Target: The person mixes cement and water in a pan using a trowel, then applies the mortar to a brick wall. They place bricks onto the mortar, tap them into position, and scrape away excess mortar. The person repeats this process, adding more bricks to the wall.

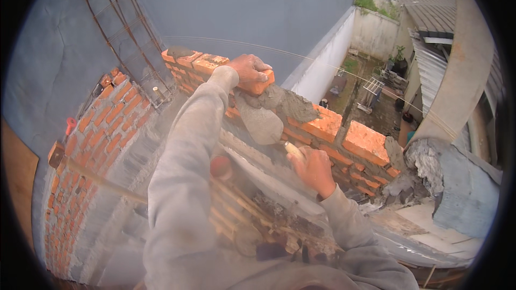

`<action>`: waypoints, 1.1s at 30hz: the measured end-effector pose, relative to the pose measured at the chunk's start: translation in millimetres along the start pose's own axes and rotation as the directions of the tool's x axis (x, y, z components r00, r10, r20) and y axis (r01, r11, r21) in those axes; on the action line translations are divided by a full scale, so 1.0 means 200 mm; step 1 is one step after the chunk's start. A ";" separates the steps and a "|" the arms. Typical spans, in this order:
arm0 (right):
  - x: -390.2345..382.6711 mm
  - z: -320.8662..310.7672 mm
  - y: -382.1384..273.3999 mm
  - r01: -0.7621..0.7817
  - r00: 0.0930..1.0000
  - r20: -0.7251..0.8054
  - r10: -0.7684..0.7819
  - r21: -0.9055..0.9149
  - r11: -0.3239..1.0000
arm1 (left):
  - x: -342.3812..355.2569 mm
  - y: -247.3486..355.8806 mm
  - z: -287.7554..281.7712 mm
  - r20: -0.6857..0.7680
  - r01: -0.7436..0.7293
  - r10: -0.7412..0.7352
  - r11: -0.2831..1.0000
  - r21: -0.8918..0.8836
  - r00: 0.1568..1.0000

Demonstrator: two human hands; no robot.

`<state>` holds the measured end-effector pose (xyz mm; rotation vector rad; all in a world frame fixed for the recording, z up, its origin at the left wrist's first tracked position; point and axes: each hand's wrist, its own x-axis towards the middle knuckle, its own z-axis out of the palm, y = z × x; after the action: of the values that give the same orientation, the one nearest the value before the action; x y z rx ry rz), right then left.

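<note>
Two hands full: I have the left hand (250,69) grasping a brick (259,84) atop the wall (336,153), beside mortar (293,104); right hand (314,171) gripping a trowel (262,124). Probably bedding; next needs level pressing.

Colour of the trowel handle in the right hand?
Trowel handle: pale yellowish cream, best seen in the head view.
</note>
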<state>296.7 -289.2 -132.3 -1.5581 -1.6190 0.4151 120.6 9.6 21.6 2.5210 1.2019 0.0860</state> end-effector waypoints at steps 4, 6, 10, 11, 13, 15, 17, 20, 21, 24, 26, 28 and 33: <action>-0.20 -0.01 0.00 0.092 0.995 -0.032 -0.094 -0.069 0.993 | 0.02 -0.02 0.01 -0.003 0.000 0.000 1.000 0.000 1.000; -0.34 0.02 0.04 0.118 0.992 -0.022 -0.120 -0.072 0.990 | 0.01 -0.03 0.03 -0.038 -0.018 0.018 1.000 0.002 0.999; -0.73 0.18 0.21 0.237 0.969 0.091 -0.230 -0.074 0.969 | -0.06 -0.11 0.02 -0.282 -0.047 0.002 0.987 -0.156 0.959; -0.83 0.24 0.27 0.278 0.954 0.141 -0.266 -0.080 0.957 | -0.08 -0.14 0.01 -0.369 -0.073 -0.025 0.966 -0.249 0.929; -0.99 0.41 0.37 0.372 0.886 0.359 -0.294 -0.172 0.912 | -0.15 -0.24 -0.01 -0.499 -0.058 -0.144 0.928 -0.368 0.855; -1.09 0.51 0.43 0.401 0.864 0.421 -0.277 -0.244 0.883 | -0.21 -0.32 0.01 -0.599 -0.096 -0.241 0.875 -0.474 0.763; -1.10 0.52 0.45 0.358 0.895 0.383 -0.227 -0.315 0.879 | -0.28 -0.38 0.08 -0.660 -0.136 -0.358 0.808 -0.574 0.660; -0.93 0.28 0.36 0.300 0.954 0.054 -0.297 -0.273 0.914 | -0.38 -0.38 0.24 -0.698 -0.141 -0.322 0.843 -0.518 0.639; -0.84 0.14 0.31 0.287 0.955 -0.008 -0.296 -0.217 0.933 | -0.39 -0.36 0.31 -0.727 -0.184 -0.284 0.851 -0.491 0.625; -0.55 -0.32 0.11 0.253 0.953 -0.130 -0.274 -0.153 0.955 | -0.41 -0.24 0.52 -0.725 -0.050 -0.339 0.888 -0.456 0.599; -0.35 -0.57 -0.04 0.275 0.932 -0.155 -0.326 -0.280 0.920 | -0.38 -0.17 0.61 -0.758 -0.072 -0.344 0.887 -0.456 0.554; -0.16 -0.72 -0.17 0.271 0.901 -0.162 -0.404 -0.517 0.812 | -0.33 -0.12 0.64 -0.788 -0.061 -0.336 0.903 -0.425 0.515; 0.38 -0.78 -0.39 0.230 0.933 0.008 -0.360 -0.783 0.578 | -0.20 -0.09 0.68 -0.866 0.081 -0.212 0.977 -0.197 0.452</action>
<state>368.6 -278.3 43.8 -1.7871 -2.0156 -0.6964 107.5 -48.9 -108.4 2.1916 1.6601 1.5727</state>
